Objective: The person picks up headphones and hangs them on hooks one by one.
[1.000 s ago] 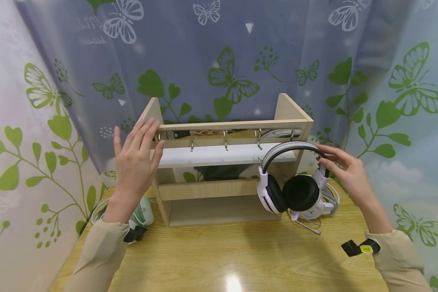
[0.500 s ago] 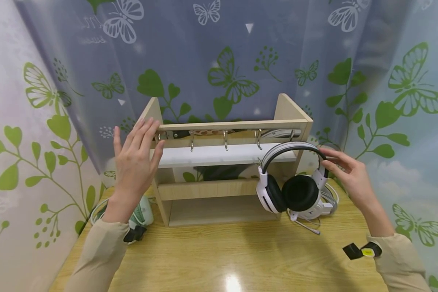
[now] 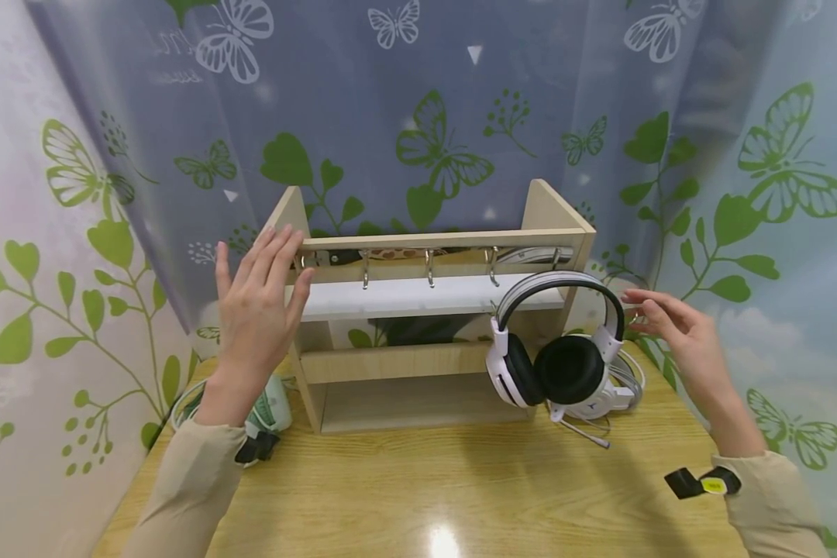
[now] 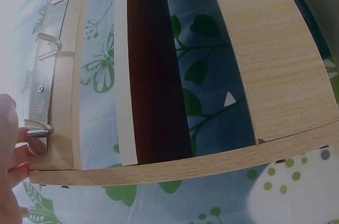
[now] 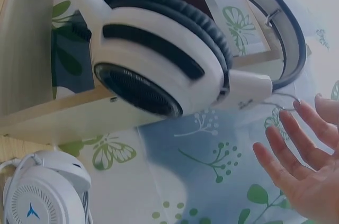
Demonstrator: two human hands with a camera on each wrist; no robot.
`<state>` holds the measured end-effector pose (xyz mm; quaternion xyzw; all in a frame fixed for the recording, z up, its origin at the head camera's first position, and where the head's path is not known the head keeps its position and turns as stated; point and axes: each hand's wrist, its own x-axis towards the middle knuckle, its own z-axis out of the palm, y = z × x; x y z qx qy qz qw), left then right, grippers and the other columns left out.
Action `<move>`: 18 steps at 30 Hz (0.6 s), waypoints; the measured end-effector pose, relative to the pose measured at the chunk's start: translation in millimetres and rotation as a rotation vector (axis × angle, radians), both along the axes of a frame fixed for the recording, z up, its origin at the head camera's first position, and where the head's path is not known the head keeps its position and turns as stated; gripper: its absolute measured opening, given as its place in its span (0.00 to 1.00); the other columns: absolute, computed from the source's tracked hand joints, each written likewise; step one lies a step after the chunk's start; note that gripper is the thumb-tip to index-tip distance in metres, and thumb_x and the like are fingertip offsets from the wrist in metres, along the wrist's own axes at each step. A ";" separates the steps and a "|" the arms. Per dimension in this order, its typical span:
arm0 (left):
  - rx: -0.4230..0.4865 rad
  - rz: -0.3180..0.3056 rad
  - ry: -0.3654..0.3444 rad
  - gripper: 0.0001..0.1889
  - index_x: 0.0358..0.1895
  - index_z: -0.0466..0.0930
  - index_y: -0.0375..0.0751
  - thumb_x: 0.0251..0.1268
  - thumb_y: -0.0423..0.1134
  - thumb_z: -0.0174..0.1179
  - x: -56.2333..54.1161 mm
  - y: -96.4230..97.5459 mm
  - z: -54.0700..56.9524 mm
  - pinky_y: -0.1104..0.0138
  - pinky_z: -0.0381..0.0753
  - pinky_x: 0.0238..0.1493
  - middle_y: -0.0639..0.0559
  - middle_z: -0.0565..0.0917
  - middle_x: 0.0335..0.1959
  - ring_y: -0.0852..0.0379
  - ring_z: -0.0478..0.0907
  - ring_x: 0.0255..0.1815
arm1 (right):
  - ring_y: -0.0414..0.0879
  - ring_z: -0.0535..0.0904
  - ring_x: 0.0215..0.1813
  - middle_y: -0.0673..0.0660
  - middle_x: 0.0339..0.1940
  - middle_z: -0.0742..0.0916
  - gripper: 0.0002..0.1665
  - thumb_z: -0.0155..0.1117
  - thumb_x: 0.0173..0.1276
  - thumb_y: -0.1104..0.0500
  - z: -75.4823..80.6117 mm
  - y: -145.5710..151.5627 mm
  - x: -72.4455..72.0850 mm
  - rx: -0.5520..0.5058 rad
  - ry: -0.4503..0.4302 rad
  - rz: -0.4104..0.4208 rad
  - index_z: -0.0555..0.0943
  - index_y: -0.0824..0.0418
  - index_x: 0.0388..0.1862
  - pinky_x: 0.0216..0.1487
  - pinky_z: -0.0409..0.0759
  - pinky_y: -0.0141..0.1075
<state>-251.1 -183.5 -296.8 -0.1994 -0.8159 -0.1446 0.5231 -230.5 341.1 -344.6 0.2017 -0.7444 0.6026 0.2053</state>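
White-and-black headphones (image 3: pixel 570 369) hang by the headband from a hook at the right end of the shelf's metal hook rail. Just right of the band, my right hand (image 3: pixel 690 341) is held with nothing in its grasp. In the right wrist view its fingers (image 5: pixel 296 142) are spread, one fingertip right by a thin wire at the earcup joint. My left hand (image 3: pixel 258 298) rests on the upper left corner of the wooden shelf (image 3: pixel 404 364), fingers straight. The left wrist view shows part of that hand (image 4: pixel 10 160) beside the lowest hook (image 4: pixel 38 127).
A second white headset (image 3: pixel 600 403) with a coiled cable and mic boom lies on the table (image 3: pixel 404 496), right of the shelf. At the left, a pale green item (image 3: pixel 272 407) with cables lies behind my wrist. Patterned curtains (image 3: pixel 363 77) surround the table.
My right hand has let go of the headband and drawn back to the right. The headphones stay hanging in place; the left hand has kept its spot.
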 end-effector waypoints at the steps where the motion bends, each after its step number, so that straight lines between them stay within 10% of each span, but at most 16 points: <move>1: 0.000 0.000 0.000 0.28 0.69 0.75 0.40 0.82 0.55 0.44 -0.1 0.0 -0.1 0.43 0.40 0.80 0.43 0.77 0.69 0.44 0.69 0.73 | 0.36 0.84 0.52 0.49 0.55 0.87 0.20 0.51 0.81 0.65 -0.5 1.6 -0.1 -0.014 0.002 0.009 0.76 0.75 0.64 0.49 0.82 0.24; 18: 0.005 -0.005 0.002 0.27 0.69 0.75 0.39 0.81 0.54 0.46 0.3 0.5 0.1 0.43 0.40 0.80 0.43 0.77 0.68 0.43 0.70 0.73 | 0.34 0.84 0.49 0.43 0.53 0.88 0.22 0.51 0.82 0.62 -20.6 22.6 -6.3 -0.014 -0.045 -0.055 0.75 0.75 0.65 0.47 0.81 0.23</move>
